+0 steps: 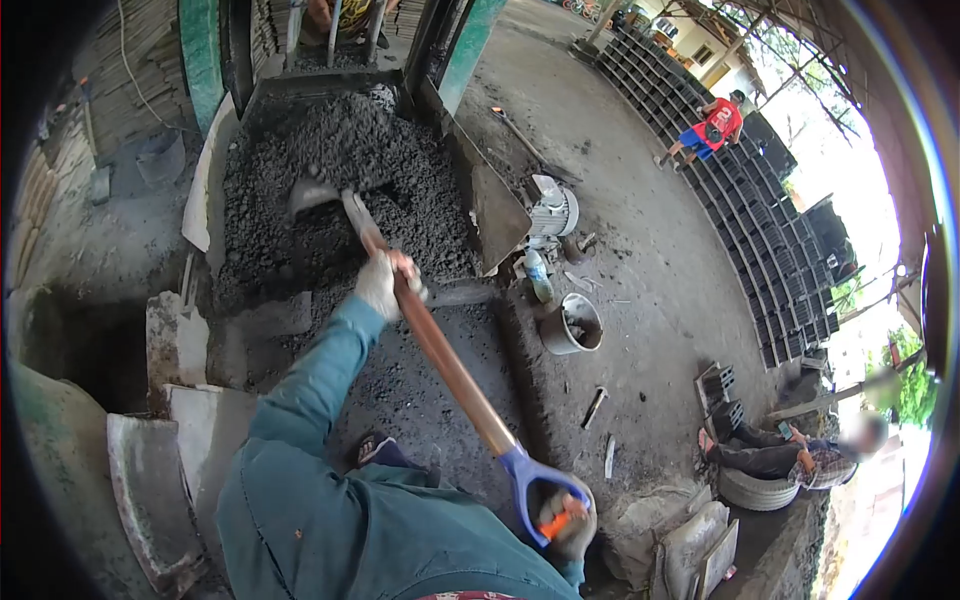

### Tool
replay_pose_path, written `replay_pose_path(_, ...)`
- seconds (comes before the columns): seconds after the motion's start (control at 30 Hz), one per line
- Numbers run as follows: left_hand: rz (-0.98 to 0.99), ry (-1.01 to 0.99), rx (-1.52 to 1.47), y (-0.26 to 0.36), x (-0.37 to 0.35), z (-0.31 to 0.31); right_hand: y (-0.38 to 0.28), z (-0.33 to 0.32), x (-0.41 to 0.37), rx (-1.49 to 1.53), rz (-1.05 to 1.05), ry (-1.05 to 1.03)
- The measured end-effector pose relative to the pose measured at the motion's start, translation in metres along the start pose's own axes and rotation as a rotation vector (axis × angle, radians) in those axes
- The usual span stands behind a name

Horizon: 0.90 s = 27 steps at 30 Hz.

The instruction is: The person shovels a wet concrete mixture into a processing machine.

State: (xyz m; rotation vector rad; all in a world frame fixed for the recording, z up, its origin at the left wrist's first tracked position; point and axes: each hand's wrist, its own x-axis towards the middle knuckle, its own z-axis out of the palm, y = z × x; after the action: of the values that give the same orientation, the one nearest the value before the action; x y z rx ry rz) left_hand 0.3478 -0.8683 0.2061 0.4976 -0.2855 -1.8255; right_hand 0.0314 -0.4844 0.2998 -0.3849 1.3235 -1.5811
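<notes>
A shovel [445, 355] with a wooden shaft and a blue D-shaped handle runs slantwise across the view. My left hand [380, 285], in a pale glove, is wrapped round the shaft a little above the blade. My right hand [576, 525], also gloved, is closed on the orange grip inside the blue handle. The shovel's blade lies at a heap of dark, crumbly wet mix [340, 150], partly covered by it. This heap fills a low trough with raised metal sides [492, 210].
Right of the trough stand an electric motor [552, 212], a plastic bottle [538, 275] and a bucket [572, 325]. A hammer [595, 408] lies on the ground. One person [715, 125] stands by stacked blocks [765, 240]; another [790, 455] sits on a tyre [757, 490]. Concrete slabs [150, 490] lean at left.
</notes>
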Motion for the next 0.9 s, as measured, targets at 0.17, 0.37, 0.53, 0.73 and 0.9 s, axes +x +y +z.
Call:
replay_pose_path(0.17,0.127,0.278,0.183,0.097,0.068,0.012,0.007,0.116,0.032,-0.043,-0.088,-0.167)
replay_pose_path(0.37,0.093,0.228,0.009,0.038,-0.022,0.095,-0.067,0.024,0.026,-0.12,-0.247,-0.196)
replay_pose_path(0.53,-0.083,0.036,-0.001,-0.076,-0.112,0.137,-0.032,-0.171,0.019,-0.054,-0.047,0.047)
replay_pose_path(0.73,-0.214,-0.057,-0.041,-0.212,-0.174,0.154,-0.012,-0.376,-0.03,0.002,0.034,0.216)
replay_pose_path(0.9,-0.286,-0.014,-0.1,-0.282,-0.216,0.172,-0.068,-0.419,-0.084,-0.02,0.07,0.368)
